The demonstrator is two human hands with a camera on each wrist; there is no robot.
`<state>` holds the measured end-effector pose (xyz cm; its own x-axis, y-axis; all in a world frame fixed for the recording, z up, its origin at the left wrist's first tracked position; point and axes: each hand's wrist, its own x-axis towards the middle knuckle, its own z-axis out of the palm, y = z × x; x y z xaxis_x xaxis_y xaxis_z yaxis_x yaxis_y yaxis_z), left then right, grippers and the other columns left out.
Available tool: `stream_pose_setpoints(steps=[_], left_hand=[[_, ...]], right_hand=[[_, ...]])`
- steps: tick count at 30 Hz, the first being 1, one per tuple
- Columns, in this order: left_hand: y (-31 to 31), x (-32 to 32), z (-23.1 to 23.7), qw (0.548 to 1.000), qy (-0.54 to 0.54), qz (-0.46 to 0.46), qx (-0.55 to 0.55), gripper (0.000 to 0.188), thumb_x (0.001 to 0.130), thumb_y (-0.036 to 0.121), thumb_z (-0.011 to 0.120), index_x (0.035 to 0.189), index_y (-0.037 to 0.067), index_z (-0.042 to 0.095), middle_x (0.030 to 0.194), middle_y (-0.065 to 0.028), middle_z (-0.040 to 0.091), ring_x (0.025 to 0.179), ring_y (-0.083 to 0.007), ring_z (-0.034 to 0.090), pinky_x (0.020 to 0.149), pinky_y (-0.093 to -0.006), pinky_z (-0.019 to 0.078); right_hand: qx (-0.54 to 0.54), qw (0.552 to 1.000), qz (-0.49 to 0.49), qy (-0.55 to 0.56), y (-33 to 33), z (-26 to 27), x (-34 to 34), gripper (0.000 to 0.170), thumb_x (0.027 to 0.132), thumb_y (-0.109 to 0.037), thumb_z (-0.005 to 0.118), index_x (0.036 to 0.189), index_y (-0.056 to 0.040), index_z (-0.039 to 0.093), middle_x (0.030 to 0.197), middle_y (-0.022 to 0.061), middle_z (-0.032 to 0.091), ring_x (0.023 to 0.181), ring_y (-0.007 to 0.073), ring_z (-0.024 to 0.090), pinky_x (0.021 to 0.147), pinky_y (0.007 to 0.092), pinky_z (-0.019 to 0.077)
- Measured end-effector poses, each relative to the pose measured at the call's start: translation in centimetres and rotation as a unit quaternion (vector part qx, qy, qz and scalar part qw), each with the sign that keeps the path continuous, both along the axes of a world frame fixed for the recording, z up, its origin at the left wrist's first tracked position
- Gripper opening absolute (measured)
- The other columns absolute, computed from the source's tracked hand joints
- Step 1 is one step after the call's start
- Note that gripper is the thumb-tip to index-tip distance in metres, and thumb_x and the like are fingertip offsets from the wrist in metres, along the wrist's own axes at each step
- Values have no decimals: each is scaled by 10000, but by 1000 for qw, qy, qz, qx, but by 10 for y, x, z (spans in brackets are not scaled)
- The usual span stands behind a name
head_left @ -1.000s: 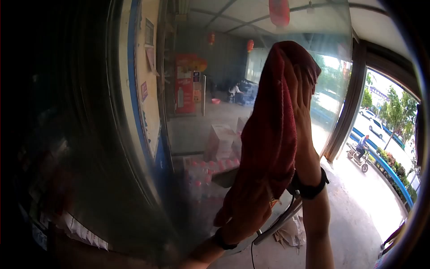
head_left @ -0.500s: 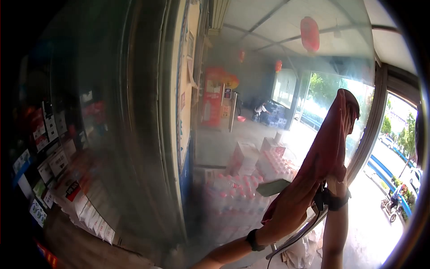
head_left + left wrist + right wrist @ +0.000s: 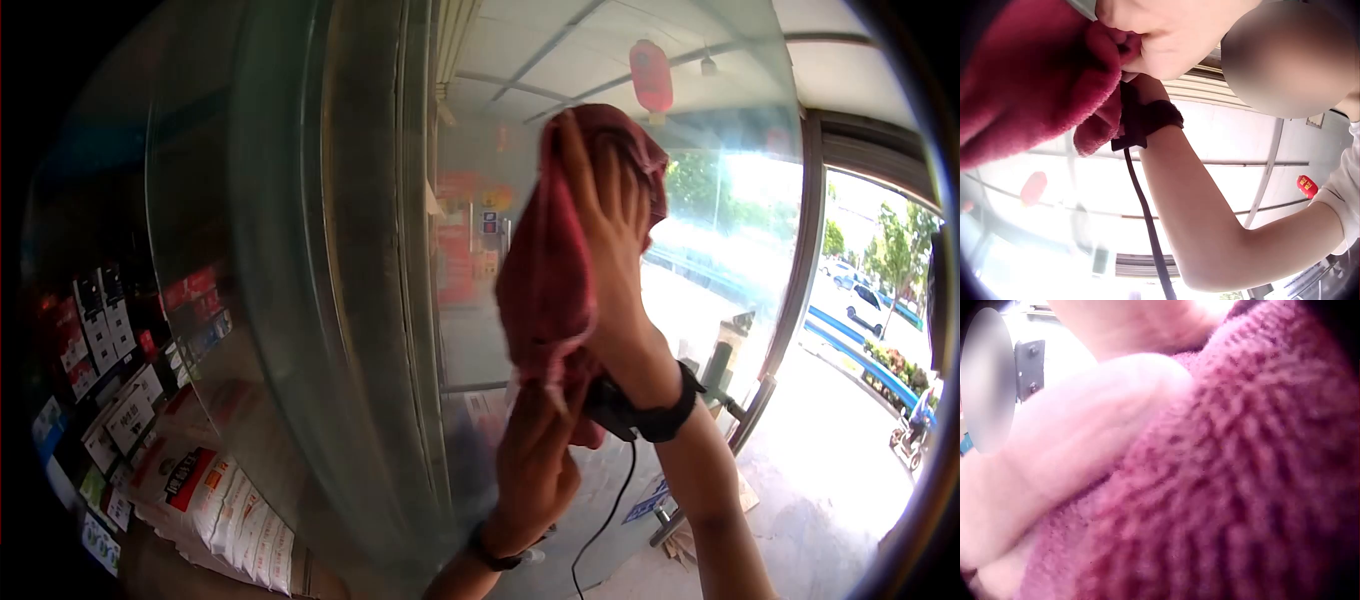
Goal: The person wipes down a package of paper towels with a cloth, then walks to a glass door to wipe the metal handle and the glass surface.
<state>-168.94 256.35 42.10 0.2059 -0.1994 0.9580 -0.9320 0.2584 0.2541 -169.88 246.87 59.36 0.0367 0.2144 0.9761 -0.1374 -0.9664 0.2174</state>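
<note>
A dark red terry towel (image 3: 545, 260) lies bunched against the upright glass pane (image 3: 700, 120) in the head view. My right hand (image 3: 615, 235) presses it from above, fingers straight and spread over the fabric. Lower down, my left hand (image 3: 535, 470) grips the towel's bottom end. In the left wrist view that left hand (image 3: 1172, 37) has its fingers curled round the bunched towel (image 3: 1029, 87). The right wrist view is mostly filled by the towel's ribbed pile (image 3: 1229, 481), with part of a finger or thumb (image 3: 1091, 419) lying on it.
A metal door handle (image 3: 715, 460) stands right of my arms. A black cable (image 3: 610, 510) hangs from the right wristband (image 3: 665, 415). The vertical frame (image 3: 370, 250) borders the glass on the left. Stacked white bags (image 3: 215, 510) and boxes are at the lower left.
Both hands and the towel first shifted right toward the far edge of the glass, then back left and up nearer the left frame. The head view turned too. Both hands kept the towel.
</note>
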Motion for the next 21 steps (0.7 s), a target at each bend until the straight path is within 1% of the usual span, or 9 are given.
stream_pose_setpoints(steps=[1,3,8,10,12,13,15,17,21], left_hand=[[22,3,-3,999,34,0,8,619,727,-85,504,1338,-12,568,1355,-262,525,1273,-456,486,1077,-505,388],[59,7,-11,994,24,103,9,551,797,-53,512,1343,-15,571,1339,-256,549,1200,-465,537,1012,-485,433],[113,32,-45,986,76,142,-52,434,877,-36,454,1276,-36,623,1381,-296,531,1269,-419,545,1011,-437,462],[114,29,-64,985,101,121,-70,409,889,-40,462,1266,-52,621,1379,-301,531,1266,-404,551,1006,-432,469],[111,32,-92,964,150,182,-125,344,929,-38,475,1237,-70,623,1375,-307,529,1254,-393,562,1001,-434,477],[107,33,-103,966,151,176,-112,344,929,-38,475,1237,-70,623,1375,-307,529,1254,-393,562,1001,-434,477],[99,30,-126,952,109,257,-123,298,957,-22,488,1216,-84,622,1368,-311,532,1235,-384,578,986,-440,487],[80,13,-134,943,166,254,-138,282,965,-10,496,1208,-87,618,1317,-298,570,1159,-357,619,950,-417,498],[36,8,-163,953,105,215,-184,279,956,67,584,1178,-101,595,1221,-233,608,1020,-268,624,874,-369,500]], right_hand=[[6,1000,11,8,24,-4,6,899,776,-310,647,1536,-30,256,1375,299,414,1248,497,377,1107,586,235],[0,999,49,19,64,-12,12,907,755,-337,654,1513,-4,284,1375,296,416,1252,478,384,1116,578,227],[15,980,173,94,128,-43,46,828,734,-364,667,1422,25,418,1373,245,468,1325,428,377,1154,547,218],[1,981,174,88,143,-57,49,791,742,-353,661,1403,23,445,1373,227,481,1336,413,381,1165,537,215],[-17,953,231,197,151,-75,56,707,767,-329,638,1371,7,489,1389,194,492,1344,378,394,1189,510,203],[-4,954,226,196,152,-83,58,707,767,-329,638,1371,7,489,1389,194,492,1344,378,394,1189,510,203],[-63,950,231,203,149,-99,62,656,785,-317,619,1356,-12,511,1373,166,514,1350,354,399,1195,492,206],[-66,961,198,184,140,-117,59,627,786,-333,619,1329,-31,535,1341,141,538,1354,337,402,1195,486,208],[-109,954,175,219,112,-141,48,587,758,-352,650,1272,-81,565,1310,94,545,1351,294,394,1191,458,200]])
